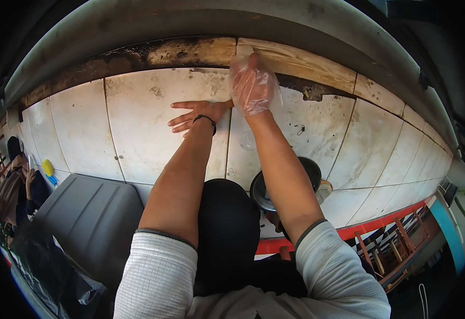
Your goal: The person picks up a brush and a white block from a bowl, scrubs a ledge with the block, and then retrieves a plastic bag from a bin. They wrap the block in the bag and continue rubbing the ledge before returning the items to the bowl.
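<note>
My left hand lies flat on the white tiled surface, fingers spread to the left, a dark bracelet at the wrist. My right hand is wrapped in a clear plastic bag and presses at the pale tiled ledge along the back. A small whitish piece shows at its fingertips; what it is I cannot tell. The bagged fingers look bent together around it. Left of my right hand, the ledge is stained black. A broken, dirty gap runs below the ledge on the right.
A dark round pot stands under my right forearm, with a small pale round item beside it. At the left are a grey plastic seat or lid, a black plastic bag and another person. Wooden racks stand lower right.
</note>
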Demonstrator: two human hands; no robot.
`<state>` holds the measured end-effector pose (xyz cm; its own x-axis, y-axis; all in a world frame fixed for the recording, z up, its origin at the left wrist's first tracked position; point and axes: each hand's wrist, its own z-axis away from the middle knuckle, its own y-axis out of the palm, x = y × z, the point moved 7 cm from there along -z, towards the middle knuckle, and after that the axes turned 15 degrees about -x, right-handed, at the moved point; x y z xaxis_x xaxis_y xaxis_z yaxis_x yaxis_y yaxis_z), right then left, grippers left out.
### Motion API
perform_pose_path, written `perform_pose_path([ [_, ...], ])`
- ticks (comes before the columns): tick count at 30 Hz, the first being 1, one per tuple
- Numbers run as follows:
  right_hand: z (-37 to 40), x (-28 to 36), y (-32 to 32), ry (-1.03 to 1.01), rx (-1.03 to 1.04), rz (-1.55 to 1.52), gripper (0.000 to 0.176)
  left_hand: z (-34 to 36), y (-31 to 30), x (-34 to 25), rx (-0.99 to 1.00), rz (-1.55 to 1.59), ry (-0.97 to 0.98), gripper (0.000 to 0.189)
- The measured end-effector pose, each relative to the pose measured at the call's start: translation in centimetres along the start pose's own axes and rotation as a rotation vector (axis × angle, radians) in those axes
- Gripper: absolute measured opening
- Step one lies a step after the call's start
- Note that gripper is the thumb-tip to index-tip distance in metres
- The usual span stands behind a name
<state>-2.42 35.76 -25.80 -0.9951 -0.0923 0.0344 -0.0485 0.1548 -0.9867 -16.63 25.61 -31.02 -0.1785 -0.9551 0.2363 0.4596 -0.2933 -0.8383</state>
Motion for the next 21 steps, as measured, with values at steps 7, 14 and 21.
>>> perform_pose_path([
  [7, -0.5, -3.6, -1.8, 0.051, -0.209, -0.045, 0.018, 1.9, -2.2, -0.5, 0.122, -0.147, 0.035, 0.168],
  [14, -0.7, -3.1, -2.2, 0.257, -0.086, -0.171, 0.022, 1.0, -1.4, -0.4, 0.089, -0.081, 0.025, 0.169],
  [21, -0.2, -3.0, -2.0, -0.082, -0.416, 0.025, 0.013, 0.7, -1.1, -0.4, 0.113, -0.081, 0.041, 0.169],
])
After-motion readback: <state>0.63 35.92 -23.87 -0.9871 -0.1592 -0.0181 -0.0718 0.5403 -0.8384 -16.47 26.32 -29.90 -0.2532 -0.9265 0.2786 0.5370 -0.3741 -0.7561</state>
